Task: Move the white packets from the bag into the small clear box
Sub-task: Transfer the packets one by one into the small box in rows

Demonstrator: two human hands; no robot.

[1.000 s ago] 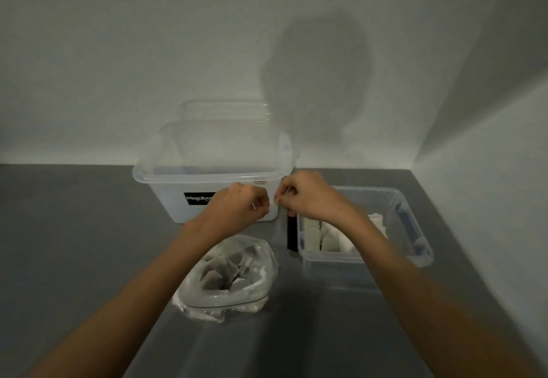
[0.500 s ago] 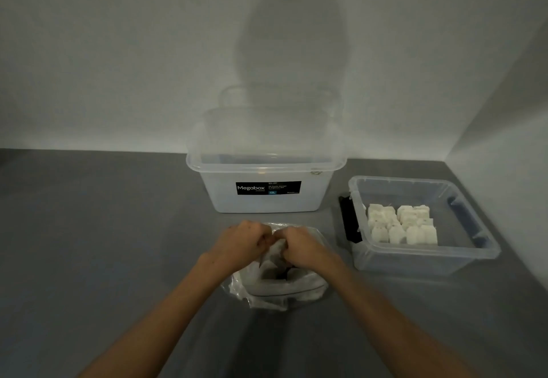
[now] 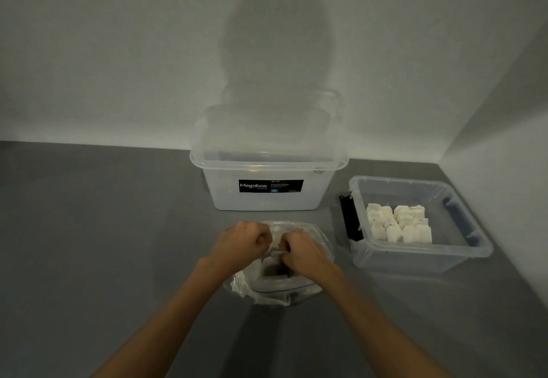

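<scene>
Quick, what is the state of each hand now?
Left hand: fingers curled, at the bag; what it grips cannot be told.
Right hand: the same.

Two bare forearms, in from 7 and 5 o'clock, converging just below centre. Left hand [image 3: 246,242] and right hand [image 3: 302,251] knuckles-up, nearly touching, left at 9 o'clock of right. Fingers of both curled under, pinching a white packet [image 3: 277,247] between them; fingertips hidden

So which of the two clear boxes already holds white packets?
The small clear box on the right, with dark handles; the larger Megabox-labelled box shows none.
</scene>
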